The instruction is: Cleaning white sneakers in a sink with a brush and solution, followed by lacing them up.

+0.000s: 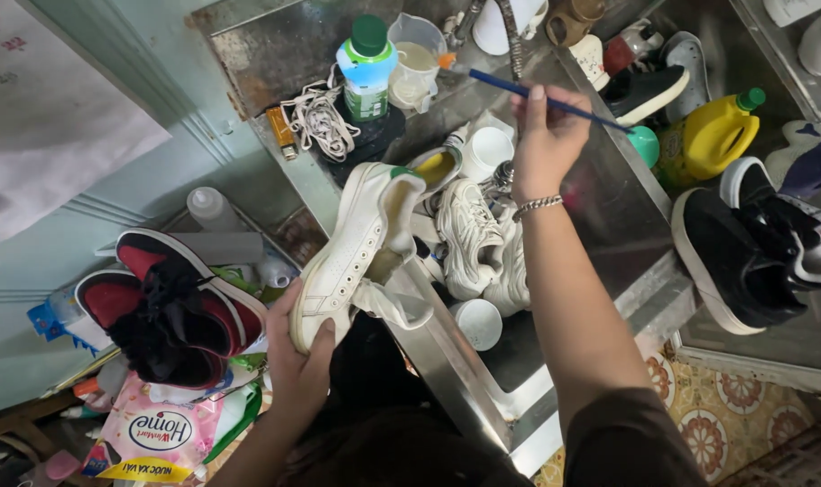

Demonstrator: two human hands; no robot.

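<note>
My left hand (pixel 300 356) grips the heel of a white unlaced sneaker (pixel 356 243), held tilted over the edge of a steel sink (pixel 627 216). My right hand (pixel 546 135) is raised over the sink and holds a thin blue-handled brush (pixel 555 102), whose orange tip reaches toward a clear measuring jug (pixel 415 61). A bracelet circles my right wrist. Below that hand, two whitish mesh sneakers (pixel 478 239) lie in the sink beside white cups.
A green-capped bottle (pixel 367 68) and white laces (pixel 318 120) sit on the sink's back ledge. A yellow detergent jug (pixel 708 135) and black sneakers (pixel 744 248) lie right. Red-and-black sneakers (pixel 171 302) rest left above a pink pouch (pixel 153 433).
</note>
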